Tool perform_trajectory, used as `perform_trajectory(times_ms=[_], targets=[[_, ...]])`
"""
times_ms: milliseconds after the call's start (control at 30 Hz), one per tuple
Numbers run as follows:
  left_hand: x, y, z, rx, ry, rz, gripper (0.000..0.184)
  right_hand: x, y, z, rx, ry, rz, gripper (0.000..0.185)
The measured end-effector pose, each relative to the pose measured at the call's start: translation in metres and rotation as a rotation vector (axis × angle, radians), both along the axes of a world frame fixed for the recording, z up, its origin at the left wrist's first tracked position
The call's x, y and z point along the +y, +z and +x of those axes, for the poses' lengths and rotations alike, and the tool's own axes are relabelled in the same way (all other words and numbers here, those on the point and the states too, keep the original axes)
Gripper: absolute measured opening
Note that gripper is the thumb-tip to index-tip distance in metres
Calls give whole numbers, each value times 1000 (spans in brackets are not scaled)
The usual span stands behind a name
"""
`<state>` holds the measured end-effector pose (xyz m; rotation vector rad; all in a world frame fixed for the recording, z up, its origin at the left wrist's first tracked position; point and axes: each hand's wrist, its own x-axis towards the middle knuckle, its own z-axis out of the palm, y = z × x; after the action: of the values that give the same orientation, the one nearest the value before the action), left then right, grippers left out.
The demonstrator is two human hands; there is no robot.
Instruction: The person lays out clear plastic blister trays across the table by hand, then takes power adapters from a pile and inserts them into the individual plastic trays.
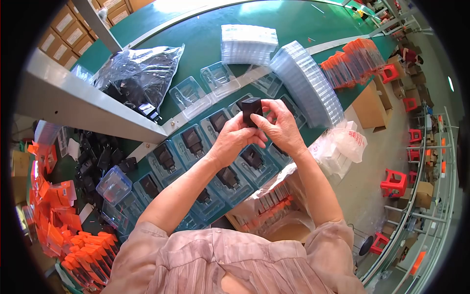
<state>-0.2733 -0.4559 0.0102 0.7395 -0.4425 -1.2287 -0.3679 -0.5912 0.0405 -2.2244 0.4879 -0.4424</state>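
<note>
A black plug-in charger [252, 109] is held up between both hands over the trays. My left hand [231, 139] is closed on its lower left side, with fingers under it. From the right, my right hand [281, 126] grips it, thumb against its front face and fingers behind. Below the hands, clear plastic blister trays [215, 188] lie in rows on the bench. Several hold a black charger, such as the charger [193, 142] left of my left hand. Farther back, a clear tray [218, 78] shows no charger in it.
Stacks of clear trays [306, 81] and a bag of black chargers [139, 73] sit on the green bench [196, 36]. Loose chargers [100, 157] and orange packages [56, 210] crowd the left. A metal post [93, 100] crosses there. An open box [269, 206] stands near my body.
</note>
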Motion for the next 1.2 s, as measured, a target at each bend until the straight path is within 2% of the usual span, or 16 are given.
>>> perform_trajectory(times_ms=[33,167,300,433,567,600,667,733,767,867,900,1000,1133,1200], targets=[[-6,-2,0,2,16,9,27,-2,4,2,51,-28,69,48],[-20,-9,13,-1,-25,18,22,-14,12,14,95,-97,71,45],[-42,-6,8,-69,115,118,22,-20,4,22,133,-134,8,40],[-56,-17,12,-141,43,131,27,-41,-3,20,123,-92,42,34],[-72,-7,35,-514,-158,197,35,-58,3,11,60,-218,153,35],[-86,-39,43,-879,138,69,35,-64,8,6,-40,-264,280,36],[-109,-39,73,-1575,367,154,38,-81,16,-8,-81,-376,256,36],[-125,-38,93,-1916,227,267,38,-82,19,-19,-66,-395,274,35],[-131,-41,99,-1970,94,329,36,-81,20,-24,-62,-405,282,35],[-143,-44,106,-2151,-178,305,33,-81,10,-34,-5,-360,291,34],[-144,-44,107,-2216,-196,329,31,-79,9,-36,-1,-350,277,34],[-147,-45,114,-2287,-283,311,29,-78,9,-40,21,-336,283,34],[-145,-38,124,-2217,-404,193,37,-86,0,-46,36,-339,239,33],[-143,-37,124,-2194,-453,261,44,-87,3,-39,67,-335,187,32]])
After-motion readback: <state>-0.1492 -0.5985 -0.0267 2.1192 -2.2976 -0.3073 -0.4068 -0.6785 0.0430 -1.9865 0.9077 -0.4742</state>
